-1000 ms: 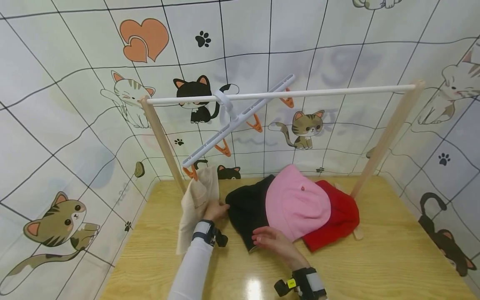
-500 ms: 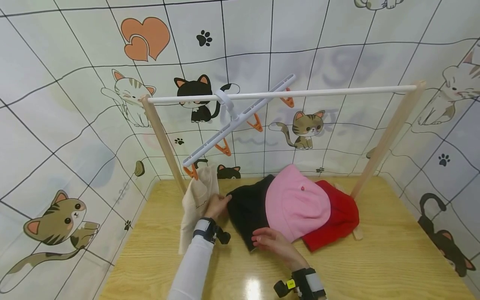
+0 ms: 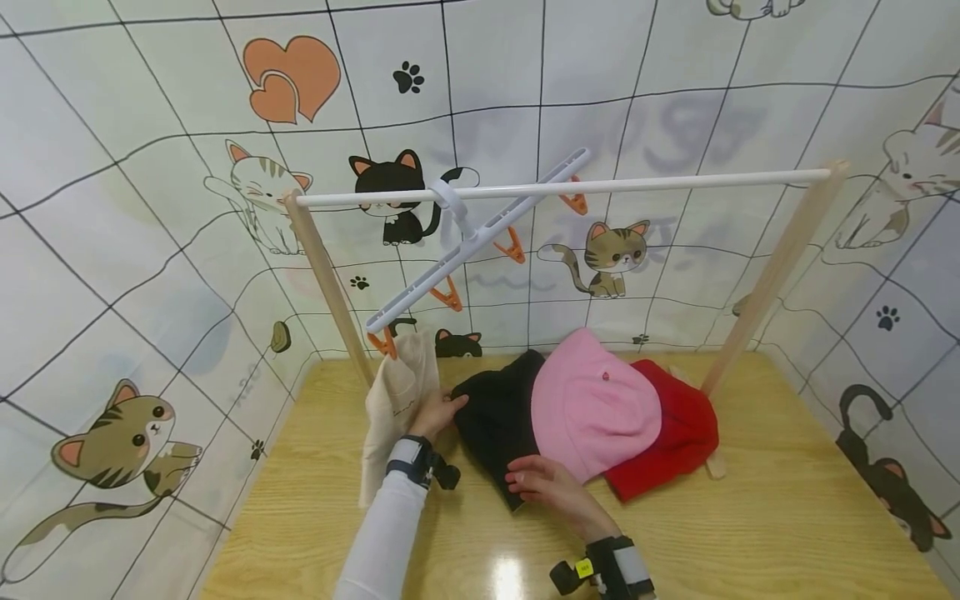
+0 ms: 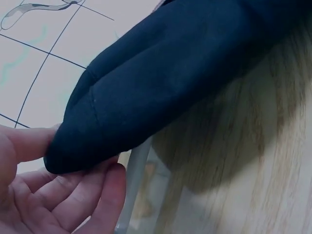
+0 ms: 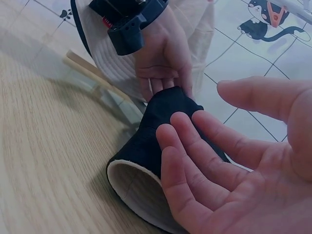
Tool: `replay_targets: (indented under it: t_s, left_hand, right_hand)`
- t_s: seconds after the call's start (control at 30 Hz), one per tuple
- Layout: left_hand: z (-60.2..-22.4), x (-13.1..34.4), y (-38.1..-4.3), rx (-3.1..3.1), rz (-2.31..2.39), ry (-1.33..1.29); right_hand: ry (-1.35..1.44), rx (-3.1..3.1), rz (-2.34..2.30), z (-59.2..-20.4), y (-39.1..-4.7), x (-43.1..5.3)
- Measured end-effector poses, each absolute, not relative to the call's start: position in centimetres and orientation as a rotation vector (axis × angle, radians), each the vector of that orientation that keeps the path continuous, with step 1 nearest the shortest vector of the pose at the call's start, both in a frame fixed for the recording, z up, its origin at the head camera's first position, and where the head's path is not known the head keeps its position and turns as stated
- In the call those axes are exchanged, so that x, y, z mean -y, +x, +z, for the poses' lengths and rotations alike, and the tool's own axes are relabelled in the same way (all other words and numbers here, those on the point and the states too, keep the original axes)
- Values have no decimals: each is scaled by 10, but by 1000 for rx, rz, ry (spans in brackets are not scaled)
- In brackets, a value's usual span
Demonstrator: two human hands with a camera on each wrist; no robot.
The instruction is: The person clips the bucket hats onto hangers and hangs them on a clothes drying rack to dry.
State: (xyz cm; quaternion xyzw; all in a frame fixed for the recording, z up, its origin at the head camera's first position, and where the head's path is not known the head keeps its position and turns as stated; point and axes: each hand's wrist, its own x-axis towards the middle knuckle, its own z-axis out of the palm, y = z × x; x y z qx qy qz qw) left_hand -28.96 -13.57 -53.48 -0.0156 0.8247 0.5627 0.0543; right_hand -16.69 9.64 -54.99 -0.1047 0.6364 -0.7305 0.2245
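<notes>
The black bucket hat (image 3: 498,417) lies on the table at the left of a row of hats. In the left wrist view, my left hand (image 4: 63,190) pinches one end of the black hat (image 4: 131,97) between thumb and fingers. My right hand (image 3: 555,492) is at the hat's near edge, its fingers loosely bent and the thumb apart. Its fingertips overlap the black cloth in the right wrist view; contact is hard to tell. A pale lining (image 5: 131,183) shows inside the hat's opening there. Beside my left hand, a cream cloth hat (image 3: 390,417) hangs from an orange clip (image 3: 382,343).
A pink hat (image 3: 592,408) overlaps the black one, with a red hat (image 3: 686,425) behind it to the right. Above them, a pale hanger (image 3: 480,237) with several orange clips hooks over a white rod (image 3: 637,185). Wooden posts (image 3: 780,275) hold the rod.
My left fingertips have shifted slightly up and right along the black hat. Its near corner has moved a little toward me. My right hand stays almost in place.
</notes>
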Motion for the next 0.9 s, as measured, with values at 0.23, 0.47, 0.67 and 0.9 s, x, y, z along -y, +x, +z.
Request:
replay_targets:
  t_s: [0.23,0.47,0.67,0.9]
  left_hand:
    - [-526,138,-290,-2499,1700,2]
    - [-511,136,-289,-2522,1756,24]
    - [-498,133,-289,-2471,1901,111]
    - [-487,130,-288,-2529,1929,141]
  right_hand:
    - [-324,-1743,-2014,-551,-166,-96]
    - [-341,-1723,-2030,-551,-165,-97]
    - [-325,-1715,-2026,-552,-165,-97]
    - [-327,-1723,-2015,-551,-166,-96]
